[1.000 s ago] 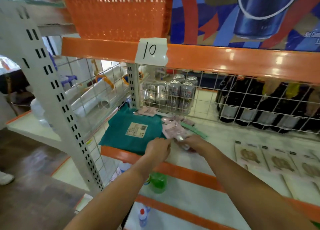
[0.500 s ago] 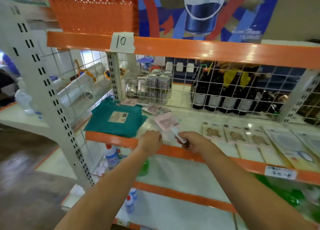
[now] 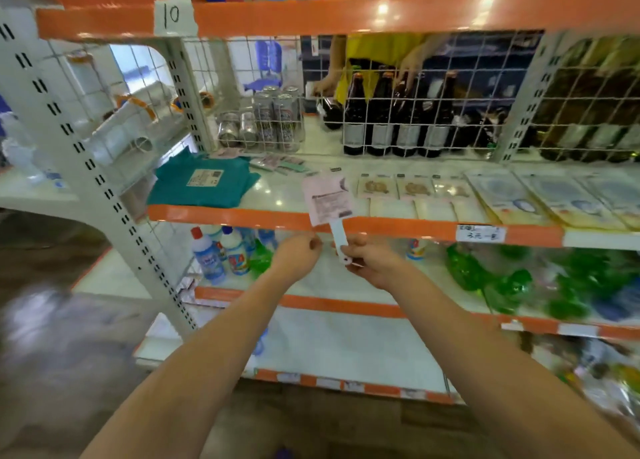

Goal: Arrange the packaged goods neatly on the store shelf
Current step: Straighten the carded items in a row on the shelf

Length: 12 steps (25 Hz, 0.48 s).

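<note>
Pink carded package [image 3: 328, 198], held upright before the shelf's orange edge [image 3: 221, 214], is pinched by its white handle in the right hand [image 3: 372, 264]. Left hand [image 3: 299, 255] is curled, apparently empty. It is best laid flat just left of the carded row [image 3: 414, 190], edges aligned.

Middle shelf [image 3: 277, 195]: one green folded package [image 3: 204, 188], three brown-print packets [image 3: 414, 190], four upright dark bottles [image 3: 398, 119] behind the mesh, one held pink packet [image 3: 327, 199].
</note>
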Available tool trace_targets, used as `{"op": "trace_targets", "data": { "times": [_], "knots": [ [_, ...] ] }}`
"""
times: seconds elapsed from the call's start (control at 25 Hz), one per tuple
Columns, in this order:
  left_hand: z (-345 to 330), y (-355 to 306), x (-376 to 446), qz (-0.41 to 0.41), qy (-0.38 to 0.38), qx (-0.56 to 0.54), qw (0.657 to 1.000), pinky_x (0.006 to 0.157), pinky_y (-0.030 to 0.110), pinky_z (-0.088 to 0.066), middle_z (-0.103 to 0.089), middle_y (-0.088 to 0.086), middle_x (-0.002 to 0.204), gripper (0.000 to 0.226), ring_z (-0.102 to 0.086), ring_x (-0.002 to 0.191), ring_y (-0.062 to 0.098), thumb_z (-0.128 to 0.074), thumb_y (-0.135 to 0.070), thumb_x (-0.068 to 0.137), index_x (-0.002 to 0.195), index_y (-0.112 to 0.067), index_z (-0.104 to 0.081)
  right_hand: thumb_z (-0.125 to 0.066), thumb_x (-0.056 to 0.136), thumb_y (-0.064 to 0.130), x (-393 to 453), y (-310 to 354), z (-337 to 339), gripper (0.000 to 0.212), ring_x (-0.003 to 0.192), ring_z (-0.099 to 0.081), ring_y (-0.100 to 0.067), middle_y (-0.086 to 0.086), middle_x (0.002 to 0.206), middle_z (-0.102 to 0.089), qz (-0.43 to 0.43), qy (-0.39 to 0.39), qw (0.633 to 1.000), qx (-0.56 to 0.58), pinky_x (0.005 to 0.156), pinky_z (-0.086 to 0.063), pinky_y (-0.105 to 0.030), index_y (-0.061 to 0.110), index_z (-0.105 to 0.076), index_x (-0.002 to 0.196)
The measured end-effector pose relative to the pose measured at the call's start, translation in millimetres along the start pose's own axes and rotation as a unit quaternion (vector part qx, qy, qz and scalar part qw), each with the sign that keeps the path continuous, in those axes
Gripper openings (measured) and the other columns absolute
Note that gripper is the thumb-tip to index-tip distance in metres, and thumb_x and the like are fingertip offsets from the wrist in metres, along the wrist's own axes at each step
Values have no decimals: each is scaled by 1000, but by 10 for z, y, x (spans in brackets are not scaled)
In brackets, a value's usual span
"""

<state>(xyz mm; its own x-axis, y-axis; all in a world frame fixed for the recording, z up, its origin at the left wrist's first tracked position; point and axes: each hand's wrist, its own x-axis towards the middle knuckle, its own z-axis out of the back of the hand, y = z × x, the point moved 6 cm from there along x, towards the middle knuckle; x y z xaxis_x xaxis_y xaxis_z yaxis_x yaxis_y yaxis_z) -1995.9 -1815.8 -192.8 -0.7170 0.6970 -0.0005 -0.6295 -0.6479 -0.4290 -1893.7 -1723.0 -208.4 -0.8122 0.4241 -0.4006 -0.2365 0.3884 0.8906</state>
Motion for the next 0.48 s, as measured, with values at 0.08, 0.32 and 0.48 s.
{"op": "trace_targets", "data": {
  "times": [0.08,0.32,0.48],
  "knots": [
    [-116,-97,-143,4,9,-15,1000,89,31,-42,-62,15,120,30,-57,110,30,-41,-16,97,116,-6,-62,-47,94,-5,-168,-84,74,28,74,-54,-10,2,84,-59,16,8,1000,-25,66,-44,-20,21,-56,87],
    [-442,-222,-450,40,19,-166,985,87,26,-41,-65,4,117,30,-59,109,23,-44,-14,94,117,-13,-64,-52,91,-6,-478,-371,268,27,79,-60,-11,2,92,-65,44,7,996,-75,65,-47,-21,11,-58,111],
    [-536,-236,-688,58,13,-233,971,88,22,-39,-64,1,121,31,-57,112,18,-42,-14,96,119,-14,-63,-54,90,-4,-596,-645,317,30,86,-61,-18,-4,96,-65,39,-6,998,-47,81,-51,-32,8,-57,117]
  ]
}}
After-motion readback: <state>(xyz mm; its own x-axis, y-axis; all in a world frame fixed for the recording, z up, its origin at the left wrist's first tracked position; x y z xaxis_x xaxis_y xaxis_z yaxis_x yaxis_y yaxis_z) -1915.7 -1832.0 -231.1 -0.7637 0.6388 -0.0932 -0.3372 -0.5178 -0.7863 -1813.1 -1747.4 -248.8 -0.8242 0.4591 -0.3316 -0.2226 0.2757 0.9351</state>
